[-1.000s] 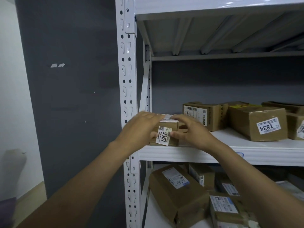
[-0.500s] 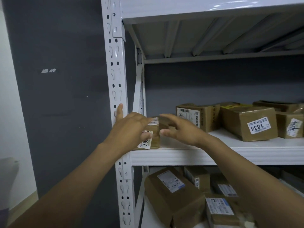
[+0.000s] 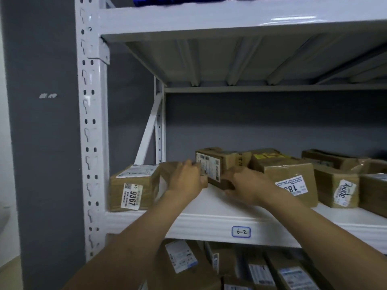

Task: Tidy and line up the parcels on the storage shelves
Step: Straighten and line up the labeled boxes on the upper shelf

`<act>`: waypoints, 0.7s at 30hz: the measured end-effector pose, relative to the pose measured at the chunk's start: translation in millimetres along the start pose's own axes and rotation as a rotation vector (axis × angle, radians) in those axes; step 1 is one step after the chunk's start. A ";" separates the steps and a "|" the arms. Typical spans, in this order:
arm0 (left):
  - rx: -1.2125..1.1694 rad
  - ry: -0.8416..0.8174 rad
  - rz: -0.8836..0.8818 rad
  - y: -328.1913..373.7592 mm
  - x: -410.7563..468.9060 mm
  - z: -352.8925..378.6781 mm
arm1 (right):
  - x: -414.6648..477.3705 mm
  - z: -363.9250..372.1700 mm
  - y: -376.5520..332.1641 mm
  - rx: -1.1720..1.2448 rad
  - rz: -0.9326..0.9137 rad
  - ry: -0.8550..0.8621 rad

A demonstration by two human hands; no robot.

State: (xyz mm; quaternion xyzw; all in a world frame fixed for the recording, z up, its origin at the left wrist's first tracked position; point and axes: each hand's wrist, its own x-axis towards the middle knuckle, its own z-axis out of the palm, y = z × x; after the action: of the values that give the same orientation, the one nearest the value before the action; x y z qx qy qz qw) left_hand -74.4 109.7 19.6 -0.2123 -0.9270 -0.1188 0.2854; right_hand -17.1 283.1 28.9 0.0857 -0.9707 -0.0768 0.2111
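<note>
Brown parcel 9367 [image 3: 134,188] stands at the left end of the shelf [image 3: 209,221], other labelled parcels [image 3: 293,174] skewed to its right.

Shelf rack [image 3: 92,130] looks like white painted metal, pretty glossy, glare on the beam [image 3: 230,19] at 1 o'clock. Parcels [image 3: 293,170] are matt brown cardboard, the 9367 box [image 3: 117,191] at 8 o'clock has smooth white paper labels [image 3: 130,196]. Wall [image 3: 41,153] is matt grey.

The white painted steel shelf post [image 3: 90,122] is punched with paired dark slots, the flat wall [image 3: 251,122] behind is grey, the brown cardboard corner parcel [image 3: 117,191] and brown cardboard middle parcel [image 3: 230,162] each carry white labels [image 3: 131,196] printed black, and the white rounded shelf tag [image 3: 241,231] is outlined blue.
</note>
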 end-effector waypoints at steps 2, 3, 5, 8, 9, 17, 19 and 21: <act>0.082 -0.068 -0.092 6.8 13.4 22.0 | 1.3 4.6 8.7 -0.040 -0.029 -0.003; 0.119 -0.107 -0.137 8.0 18.3 30.5 | 2.5 6.7 12.9 -0.045 -0.042 -0.006; 0.145 -0.177 -0.210 5.3 28.8 43.7 | 3.6 10.4 20.5 -0.017 -0.054 -0.016; 0.166 -0.232 -0.217 1.2 40.3 48.6 | 3.2 13.8 29.2 0.044 -0.073 -0.005; 0.160 -0.228 -0.213 2.4 40.8 47.6 | 2.2 15.0 31.7 0.064 -0.076 -0.001; 0.096 0.136 -0.172 29.0 -17.5 14.0 | -22.2 3.0 36.6 0.259 -0.082 0.009; 0.185 0.124 -0.111 34.7 -35.3 4.5 | -29.0 0.2 32.4 0.283 -0.102 0.014; 0.214 0.076 -0.047 34.1 -52.0 -3.5 | -35.2 -0.4 25.9 0.296 -0.119 0.004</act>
State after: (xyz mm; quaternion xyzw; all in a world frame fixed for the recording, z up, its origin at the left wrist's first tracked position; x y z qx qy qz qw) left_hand -18.1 121.7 -4.3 -0.1542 -0.9277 -0.0336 0.3384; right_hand 11.1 315.3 20.0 0.1735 -0.9641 0.0550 0.1932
